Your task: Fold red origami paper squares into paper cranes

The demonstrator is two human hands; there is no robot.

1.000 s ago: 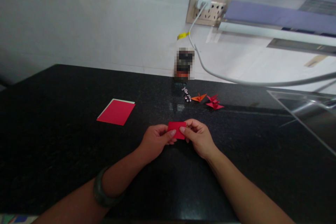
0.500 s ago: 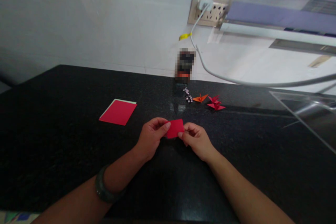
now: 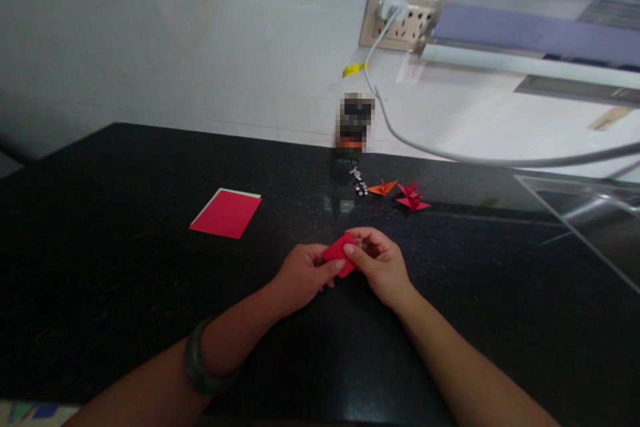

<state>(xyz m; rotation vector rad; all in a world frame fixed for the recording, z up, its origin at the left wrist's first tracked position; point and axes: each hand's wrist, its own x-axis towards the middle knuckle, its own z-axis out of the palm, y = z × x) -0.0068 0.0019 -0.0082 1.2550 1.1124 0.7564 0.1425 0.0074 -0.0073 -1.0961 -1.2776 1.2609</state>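
Note:
A small folded square of red paper (image 3: 339, 251) is held between both hands, tilted so one corner points up. My left hand (image 3: 306, 278) pinches its lower left side, thumb on top and fingers underneath. On the right side my right hand (image 3: 383, 267) grips it, the thumb pressing on its face and the fingers curled behind. Parts of the paper are covered by the thumbs. Farther left on the dark counter lies a stack of square paper (image 3: 226, 215), red on top with a pale edge showing beneath.
Behind the hands sit an orange paper crane (image 3: 383, 188) and red paper cranes (image 3: 413, 203). A blurred-out phone-like object (image 3: 354, 125) leans on the wall with a beaded strap (image 3: 359, 183). A white cable (image 3: 400, 137) hangs from the socket (image 3: 400, 23). A sink edge (image 3: 575, 230) is at right.
The red paper has been turned from nearly level to a diamond-like tilt. My left hand has moved slightly down and right, and my right thumb has shifted up onto the paper.

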